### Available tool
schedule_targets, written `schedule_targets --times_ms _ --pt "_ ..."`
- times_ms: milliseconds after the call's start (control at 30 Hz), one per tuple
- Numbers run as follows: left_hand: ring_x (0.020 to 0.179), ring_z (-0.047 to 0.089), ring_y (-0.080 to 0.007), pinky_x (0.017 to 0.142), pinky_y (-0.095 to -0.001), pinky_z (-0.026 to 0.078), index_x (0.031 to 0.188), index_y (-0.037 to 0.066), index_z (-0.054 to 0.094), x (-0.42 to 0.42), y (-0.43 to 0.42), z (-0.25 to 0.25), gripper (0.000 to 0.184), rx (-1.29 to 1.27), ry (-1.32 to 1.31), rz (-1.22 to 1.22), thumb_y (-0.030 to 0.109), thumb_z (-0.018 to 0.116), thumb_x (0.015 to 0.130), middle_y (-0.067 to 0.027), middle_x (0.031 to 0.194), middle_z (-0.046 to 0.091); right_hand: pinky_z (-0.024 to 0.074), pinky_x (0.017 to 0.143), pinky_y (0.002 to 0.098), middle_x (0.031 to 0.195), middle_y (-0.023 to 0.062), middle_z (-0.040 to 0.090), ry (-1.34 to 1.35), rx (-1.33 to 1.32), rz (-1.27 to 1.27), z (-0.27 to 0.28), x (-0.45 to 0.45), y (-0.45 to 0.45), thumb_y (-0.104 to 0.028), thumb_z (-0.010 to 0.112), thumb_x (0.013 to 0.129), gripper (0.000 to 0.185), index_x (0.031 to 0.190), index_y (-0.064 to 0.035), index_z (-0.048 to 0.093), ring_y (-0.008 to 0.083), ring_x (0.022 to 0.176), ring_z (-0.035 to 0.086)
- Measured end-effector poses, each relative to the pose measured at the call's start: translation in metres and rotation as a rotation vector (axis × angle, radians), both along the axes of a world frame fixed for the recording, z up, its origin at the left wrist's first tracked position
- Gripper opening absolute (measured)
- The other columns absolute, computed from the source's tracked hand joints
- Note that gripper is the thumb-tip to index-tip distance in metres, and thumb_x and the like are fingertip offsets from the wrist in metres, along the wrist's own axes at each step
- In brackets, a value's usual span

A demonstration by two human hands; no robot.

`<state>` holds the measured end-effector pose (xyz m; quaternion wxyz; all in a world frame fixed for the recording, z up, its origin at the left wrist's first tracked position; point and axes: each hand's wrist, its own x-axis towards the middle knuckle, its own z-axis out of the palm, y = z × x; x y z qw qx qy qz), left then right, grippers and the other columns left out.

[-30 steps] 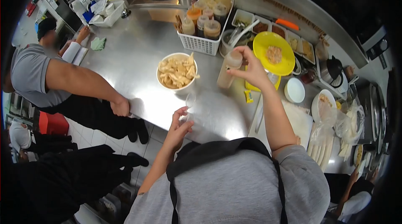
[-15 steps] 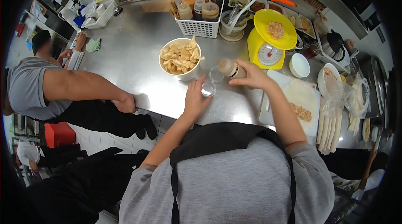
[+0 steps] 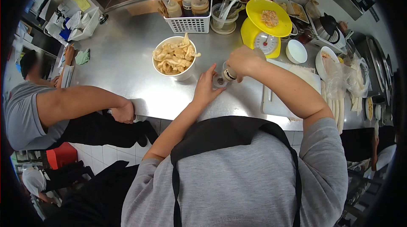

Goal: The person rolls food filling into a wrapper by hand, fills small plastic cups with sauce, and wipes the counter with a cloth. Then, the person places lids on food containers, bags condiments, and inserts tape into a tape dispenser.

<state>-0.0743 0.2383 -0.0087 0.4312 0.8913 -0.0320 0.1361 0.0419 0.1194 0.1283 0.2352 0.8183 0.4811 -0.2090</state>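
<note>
The metal counter (image 3: 123, 57) looks smooth and glossy.

I see the tub (image 3: 179, 75) on the desk (image 3: 123, 68) left of my left grip (image 3: 214, 78), the basket (image 3: 188, 26) of bottles (image 3: 199, 5) beyond. Past my right grip (image 3: 231, 70) stands the scale (image 3: 250, 33) with a plate (image 3: 255, 11) on top; right of that grip lies the cutting board (image 3: 286, 107).

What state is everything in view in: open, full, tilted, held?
Left hand, closed on small cup
Right hand, gripping bottle
Small cup, open, held
Bottle, tipped toward small cup
Large tub, uncovered, heaped
Bottle basket, full
Yellow scale, loaded
White bowl beside scale, uncovered
Green cloth, crumpled
</note>
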Motion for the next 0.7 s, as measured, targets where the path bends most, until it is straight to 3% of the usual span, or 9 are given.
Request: schedule_targets --times_ms 133,367,433,633,700 --pt "0.094 0.053 -0.0298 0.084 -0.0383 0.043 0.134 0.004 0.030 0.001 0.002 -0.004 0.088 -0.016 -0.023 -0.019 0.016 0.079 0.062 -0.0134 0.103 0.057 0.0516 0.067 0.0332 0.085 0.0048 0.068 -0.015 -0.045 0.045 -0.001 0.003 0.009 -0.036 0.082 0.056 0.042 0.087 -0.0087 0.071 0.0215 0.082 0.066" --pt "0.094 0.054 -0.0277 0.082 -0.0365 0.046 0.135 0.003 0.028 0.001 0.003 -0.006 0.088 0.027 -0.064 -0.029 0.016 0.079 0.064 -0.0128 0.105 0.056 0.0504 0.069 0.0335 0.085 0.0040 0.068 -0.029 -0.061 0.041 0.001 0.001 0.012 -0.034 0.082 0.057 0.040 0.088 -0.0102 0.071 0.0204 0.081 0.066" --pt "0.094 0.054 -0.0279 0.082 -0.0367 0.046 0.135 0.003 0.028 0.001 0.004 -0.005 0.088 0.024 -0.060 -0.033 0.016 0.078 0.064 -0.0130 0.105 0.056 0.0474 0.072 0.0336 0.085 0.0033 0.068 -0.099 -0.048 0.121 0.003 -0.002 0.011 -0.034 0.082 0.056 0.040 0.087 -0.0115 0.071 0.0198 0.083 0.065" --pt "0.095 0.054 -0.0279 0.082 -0.0368 0.046 0.134 0.002 0.029 0.001 0.004 -0.006 0.086 0.025 -0.068 -0.044 0.016 0.078 0.064 -0.0128 0.105 0.056 0.0395 0.079 0.0345 0.089 0.0023 0.068 -0.054 -0.114 0.030 0.002 0.000 0.014 -0.036 0.082 0.057 0.041 0.089 -0.0135 0.071 0.0193 0.089 0.062" --pt "0.094 0.054 -0.0279 0.082 -0.0368 0.046 0.134 0.002 0.030 0.001 0.004 -0.005 0.085 0.018 -0.051 -0.038 0.016 0.078 0.064 -0.0130 0.104 0.056 0.0413 0.077 0.0345 0.088 0.0026 0.068 -0.069 -0.113 0.051 0.008 -0.005 0.014 -0.036 0.082 0.057 0.041 0.089 -0.0131 0.071 0.0196 0.088 0.063"
